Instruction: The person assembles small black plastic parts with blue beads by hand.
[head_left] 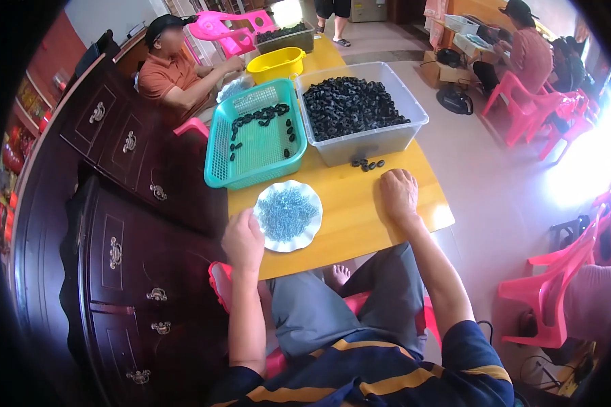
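My left hand [243,241] is closed beside the left rim of a white scalloped plate [260,239]. A heap of small, thin silvery metal pieces [286,211] covers the plate; they look like screws or pins. My right hand [399,192], its fingers curled under, rests on the right side of the yellow table [346,224]. Just beyond its knuckles lie several small black ring-like parts [366,165]. Whatever either hand may hold is hidden by the fingers.
Behind the plate stands a turquoise basket [217,166] with scattered black parts. Right of it, a clear bin [360,152] is heaped with black parts. A yellow tub [268,66] stands farther back. Dark drawers [132,251] flank my left; a person [176,74] sits beyond.
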A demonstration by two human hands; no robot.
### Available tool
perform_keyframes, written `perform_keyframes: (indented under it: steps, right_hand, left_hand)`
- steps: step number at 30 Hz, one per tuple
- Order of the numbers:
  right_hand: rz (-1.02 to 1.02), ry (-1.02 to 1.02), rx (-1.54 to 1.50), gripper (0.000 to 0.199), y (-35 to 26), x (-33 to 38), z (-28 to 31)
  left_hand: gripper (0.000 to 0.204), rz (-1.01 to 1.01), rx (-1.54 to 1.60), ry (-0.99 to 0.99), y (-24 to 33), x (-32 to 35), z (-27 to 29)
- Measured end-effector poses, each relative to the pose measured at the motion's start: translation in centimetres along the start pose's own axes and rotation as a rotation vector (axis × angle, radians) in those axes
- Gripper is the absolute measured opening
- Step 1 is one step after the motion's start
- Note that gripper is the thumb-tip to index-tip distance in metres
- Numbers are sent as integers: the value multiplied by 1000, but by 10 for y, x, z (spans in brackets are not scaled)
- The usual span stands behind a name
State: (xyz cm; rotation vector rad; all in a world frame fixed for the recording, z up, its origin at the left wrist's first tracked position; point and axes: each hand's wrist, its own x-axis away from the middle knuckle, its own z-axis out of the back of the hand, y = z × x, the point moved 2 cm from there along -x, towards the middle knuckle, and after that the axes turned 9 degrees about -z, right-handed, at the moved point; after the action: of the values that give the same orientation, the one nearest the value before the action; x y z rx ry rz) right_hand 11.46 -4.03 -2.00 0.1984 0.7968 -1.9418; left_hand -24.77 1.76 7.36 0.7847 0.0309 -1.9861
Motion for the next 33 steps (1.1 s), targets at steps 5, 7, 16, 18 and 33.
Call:
perform_keyframes:
  steps: [5, 7, 16, 18, 33]
  right_hand:
    - [-46, 209, -292, 16, -1, -11, 17]
    - [-55, 237, -368, 17, -5, -20, 27]
    - [152, 486, -368, 28, -12, -87, 75]
    - [115, 458, -252, 28, -4, -100, 70]
    - [71, 364, -292, 7, 9, -115, 42]
  left_hand:
    - [16, -271, 454, -75, 65, -90, 27]
    - [16, -328, 563, -196, 90, -132, 13]
    - [51, -982, 143, -644, 164, -258, -133]
    - [54, -1082, 155, -884, 172, -265, -161]
    - [16, -1515, -563, -768, 159, -312, -226]
